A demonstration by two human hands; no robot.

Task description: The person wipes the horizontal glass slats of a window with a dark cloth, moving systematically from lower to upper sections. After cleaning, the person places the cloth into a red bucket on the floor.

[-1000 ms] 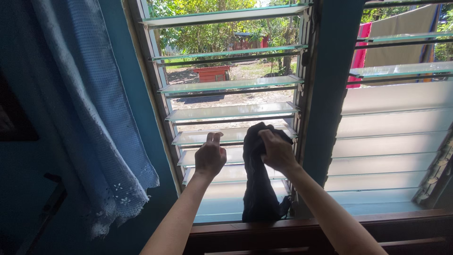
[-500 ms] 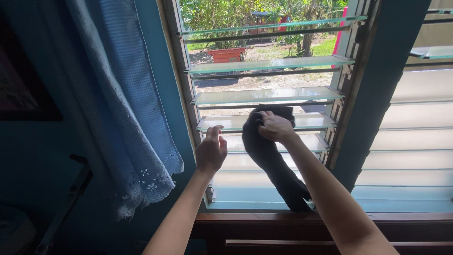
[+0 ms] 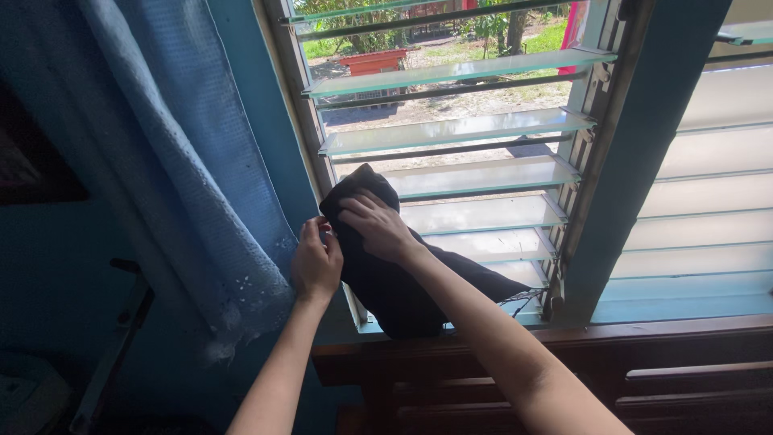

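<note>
Both hands are up at the louvre window: the right hand (image 3: 377, 225) is closed over a dark cloth (image 3: 386, 278), pressing its bunched top against the left end of a glass slat (image 3: 475, 216), while the left hand (image 3: 316, 264) rests beside it at the window frame (image 3: 283, 72), fingers curled loosely and, as far as I can see, gripping nothing but perhaps touching the cloth's edge. The cloth hangs in a long tail from the right hand down to the wooden sill (image 3: 515, 342), where its end lies in a heap near the bottom slats. To my eye the step in hand is wiping the slats one at a time, and doing it well would mean keeping the cloth folded into a firm pad under the palm, running it the full length of each pane from frame to frame, and taking both the top face and the underside. I would keep the pressure light and flat, since these panes sit only in end clips and could tilt or slip if pushed at one corner. The hanging tail could snag on the clips at the right side (image 3: 600, 72), so gathering it up seems wise. A blue lace-edged curtain (image 3: 201, 185) hangs just beside the left hand and is best kept clear.
</note>
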